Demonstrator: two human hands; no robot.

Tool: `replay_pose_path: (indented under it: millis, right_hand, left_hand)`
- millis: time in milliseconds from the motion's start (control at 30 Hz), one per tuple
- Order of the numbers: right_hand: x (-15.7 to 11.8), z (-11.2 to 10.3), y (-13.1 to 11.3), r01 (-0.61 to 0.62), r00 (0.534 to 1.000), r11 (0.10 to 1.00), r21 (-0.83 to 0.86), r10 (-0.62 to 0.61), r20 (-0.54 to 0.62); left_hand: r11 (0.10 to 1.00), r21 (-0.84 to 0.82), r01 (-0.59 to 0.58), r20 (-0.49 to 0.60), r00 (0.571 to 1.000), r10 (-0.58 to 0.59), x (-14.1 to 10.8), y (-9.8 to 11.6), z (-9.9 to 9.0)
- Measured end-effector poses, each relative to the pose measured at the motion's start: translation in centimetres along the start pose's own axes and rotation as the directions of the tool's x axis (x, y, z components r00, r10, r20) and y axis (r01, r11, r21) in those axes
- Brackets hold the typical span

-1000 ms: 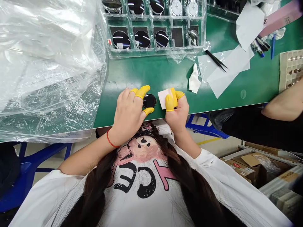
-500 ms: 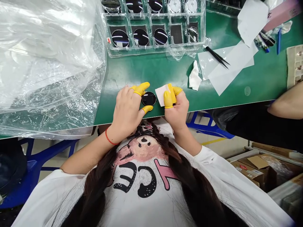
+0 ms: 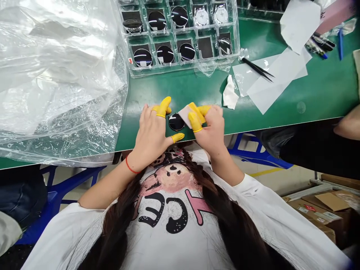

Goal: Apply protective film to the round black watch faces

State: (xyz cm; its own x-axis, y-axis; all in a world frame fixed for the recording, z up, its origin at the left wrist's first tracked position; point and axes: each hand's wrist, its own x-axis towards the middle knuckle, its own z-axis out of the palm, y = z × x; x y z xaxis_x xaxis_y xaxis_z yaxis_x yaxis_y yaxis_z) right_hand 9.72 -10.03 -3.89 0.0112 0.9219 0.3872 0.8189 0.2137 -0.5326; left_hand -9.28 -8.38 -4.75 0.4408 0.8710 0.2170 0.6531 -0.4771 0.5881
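A round, glossy black disc (image 3: 176,122), like a watch face, lies on the green table top near its front edge. My left hand (image 3: 153,129), with yellow finger cots, is beside it; thumb and forefinger are spread on either side of the disc with a gap to it, so the hand is open. My right hand (image 3: 210,125), also in yellow finger cots, pinches a small pale square pad (image 3: 185,115) that shows some yellow on top. A corner of the pad overlaps the disc's right edge; whether it touches, I cannot tell.
Behind the hands stands a clear compartment tray (image 3: 184,67) with several black and silver discs. Plastic film (image 3: 62,82) covers the left side. To the right are crumpled white tissue (image 3: 230,93), black tweezers (image 3: 257,69), paper sheets (image 3: 270,90) and another person's arm (image 3: 348,125).
The pad in my right hand has moved left onto the disc's edge and tilted. My left thumb and forefinger have spread away from the disc. The view has shifted slightly.
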Motion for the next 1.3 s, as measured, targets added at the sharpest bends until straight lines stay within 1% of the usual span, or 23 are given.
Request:
replay_pose_path:
  millis: [67,167,200,267,333,400,467,533,600,667,767,833,933,1100,1200,1300]
  right_hand:
    - [0.4,0.6,-0.1,0.029,0.997,1.0,-0.008,-0.029,0.077]
    - [1.1,1.0,0.6,-0.067,0.982,0.998,-0.022,0.07,0.178]
    - [1.3,0.9,1.0,-0.095,0.977,0.995,-0.027,0.099,0.19]
    - [1.7,0.4,1.9,-0.107,0.973,0.994,-0.03,0.111,0.203]
    - [2.1,-0.3,2.5,-0.092,0.968,0.995,-0.023,0.095,0.234]
    - [2.5,-1.0,2.6,-0.069,0.958,0.998,0.006,0.065,0.281]
    - [2.9,-1.5,2.2,-0.035,0.945,0.998,0.061,0.014,0.328]
    - [3.1,-1.5,1.5,0.006,0.922,0.993,0.119,-0.051,0.385]
    - [3.3,-1.2,0.9,0.027,0.899,0.992,0.126,-0.08,0.431]
    - [3.4,-0.7,0.8,0.021,0.895,0.997,0.076,-0.053,0.443]
    - [3.5,-0.2,1.3,-0.008,0.911,1.0,-0.004,0.009,0.413]
    - [3.5,-0.1,1.8,0.005,0.92,0.999,-0.04,0.011,0.391]
    - [3.7,-0.6,2.2,0.065,0.925,0.996,-0.064,-0.036,0.378]
    - [4.3,-1.8,1.9,0.129,0.917,0.991,0.03,-0.131,0.377]
    - [4.7,-1.7,1.3,0.173,0.887,0.984,0.043,-0.175,0.426]
    - [5.0,-0.9,0.7,0.207,0.871,0.978,-0.021,-0.174,0.459]
  left_hand:
    - [0.999,0.04,0.009,-0.007,1.0,-0.009,0.1,0.1,0.4]
    - [0.999,0.047,0.022,0.008,1.0,-0.023,0.2,0.3,0.4]
    - [0.999,0.043,0.027,0.016,0.999,-0.028,0.3,0.4,0.3]
    - [0.999,0.031,0.035,0.024,0.999,-0.036,0.4,0.6,0.0]
    - [0.999,0.011,0.034,0.041,0.999,-0.035,0.5,0.7,-0.4]
    - [1.0,-0.014,0.022,0.076,0.997,-0.021,0.5,0.5,-0.6]
    - [0.999,-0.032,0.001,0.096,0.995,0.002,0.5,0.1,-0.7]
    - [0.999,-0.04,-0.024,0.083,0.996,0.027,0.4,-0.3,-0.6]
    - [0.998,-0.042,-0.037,0.069,0.997,0.039,0.4,-0.5,-0.6]
    - [0.998,-0.045,-0.032,0.084,0.996,0.036,0.4,-0.6,-0.6]
    - [0.999,-0.048,-0.014,0.108,0.994,0.019,0.5,-0.2,-0.8]
    - [0.999,-0.05,-0.007,0.115,0.993,0.013,0.6,0.0,-1.0]
    - [0.999,-0.049,0.0,0.13,0.991,0.007,0.7,0.2,-1.1]
    - [0.999,-0.034,0.007,0.135,0.991,-0.003,0.6,-0.1,-0.9]
    - [1.0,-0.03,-0.004,0.111,0.994,0.007,0.5,-0.4,-0.7]
    - [0.999,-0.031,-0.009,0.106,0.994,0.013,0.5,-0.7,-0.6]
